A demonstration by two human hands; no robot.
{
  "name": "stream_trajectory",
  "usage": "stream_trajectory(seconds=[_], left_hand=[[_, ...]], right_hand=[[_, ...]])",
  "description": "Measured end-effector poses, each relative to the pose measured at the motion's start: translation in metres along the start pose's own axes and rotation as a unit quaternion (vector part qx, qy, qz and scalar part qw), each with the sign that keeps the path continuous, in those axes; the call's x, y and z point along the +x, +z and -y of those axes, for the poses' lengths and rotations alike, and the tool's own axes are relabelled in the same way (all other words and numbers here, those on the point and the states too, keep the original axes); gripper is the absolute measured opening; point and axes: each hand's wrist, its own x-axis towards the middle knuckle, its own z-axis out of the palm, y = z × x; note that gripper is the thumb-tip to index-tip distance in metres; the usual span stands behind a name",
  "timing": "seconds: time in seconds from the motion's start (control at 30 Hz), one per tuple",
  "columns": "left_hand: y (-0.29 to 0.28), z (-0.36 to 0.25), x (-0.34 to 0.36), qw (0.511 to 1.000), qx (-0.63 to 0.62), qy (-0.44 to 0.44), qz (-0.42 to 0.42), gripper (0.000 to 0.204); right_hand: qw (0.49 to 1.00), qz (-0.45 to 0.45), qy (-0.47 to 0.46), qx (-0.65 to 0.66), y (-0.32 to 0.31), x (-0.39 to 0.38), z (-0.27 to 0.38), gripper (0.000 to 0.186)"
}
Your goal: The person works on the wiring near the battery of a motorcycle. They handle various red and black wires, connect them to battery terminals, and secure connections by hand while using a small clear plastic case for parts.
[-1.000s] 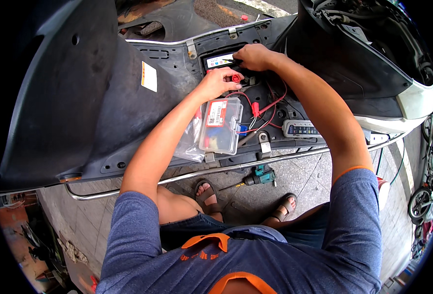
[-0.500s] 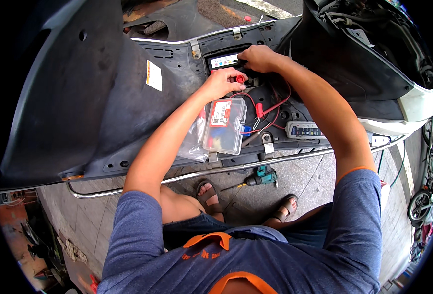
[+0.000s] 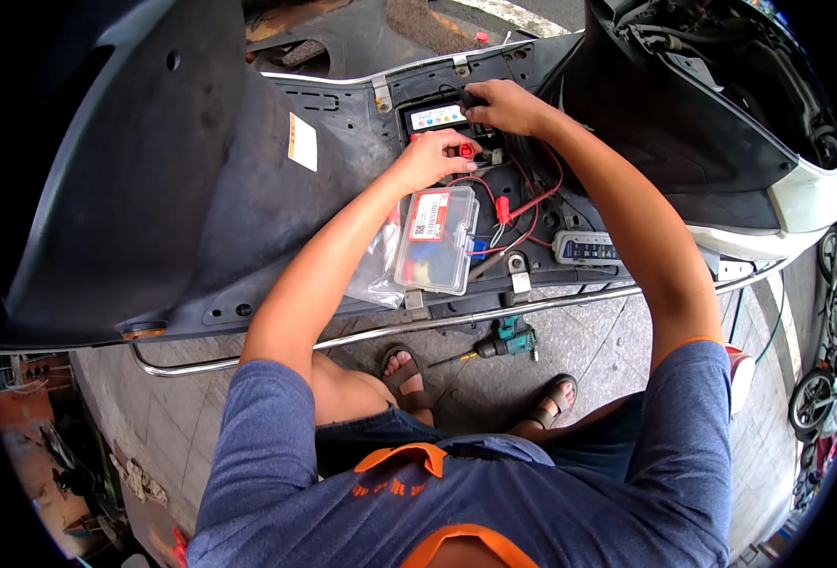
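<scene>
A battery (image 3: pixel 437 116) with a white label sits in an opening of the scooter's floor. Just this side of it, my left hand (image 3: pixel 426 161) pinches a small red plastic piece (image 3: pixel 466 150); whether it is a clip or a cap cannot be made out. At the battery's right end, my right hand (image 3: pixel 505 108) is closed on a small black piece (image 3: pixel 472 98), partly hidden by the fingers. Red leads (image 3: pixel 537 227) with a red connector (image 3: pixel 502 210) lie below the hands. They run toward a grey tester (image 3: pixel 584 248) with a row of indicators.
A clear plastic case (image 3: pixel 437 241) of small parts lies on a plastic bag (image 3: pixel 377 270) near my left forearm. A chrome rail (image 3: pixel 380 333) runs along the scooter's near side. A teal drill (image 3: pixel 505 341) lies on the paving near my feet.
My right hand has lifted slightly away, and the black piece has turned off the battery's label. My left hand stays on the red piece.
</scene>
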Motion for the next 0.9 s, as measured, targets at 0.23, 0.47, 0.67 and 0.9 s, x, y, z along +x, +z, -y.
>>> stream_trajectory(seconds=[0.23,0.47,0.67,0.9], left_hand=[[0.001,-0.007,-0.002,1.0,0.005,-0.007,0.0,0.035],[-0.003,-0.013,-0.006,0.999,0.035,-0.032,0.0,0.035],[0.001,-0.003,0.0,0.999,0.026,-0.024,-0.017,0.037],[-0.002,-0.013,-0.001,0.998,0.032,-0.045,0.002,0.036]], right_hand=[[0.997,-0.079,0.011,-0.008,0.001,-0.023,0.009,0.032],[0.993,-0.083,0.049,0.063,-0.03,-0.088,0.075,0.047],[0.997,-0.066,-0.006,0.034,-0.021,-0.139,0.06,0.027],[0.987,-0.055,-0.014,-0.152,-0.003,-0.162,0.062,0.031]])
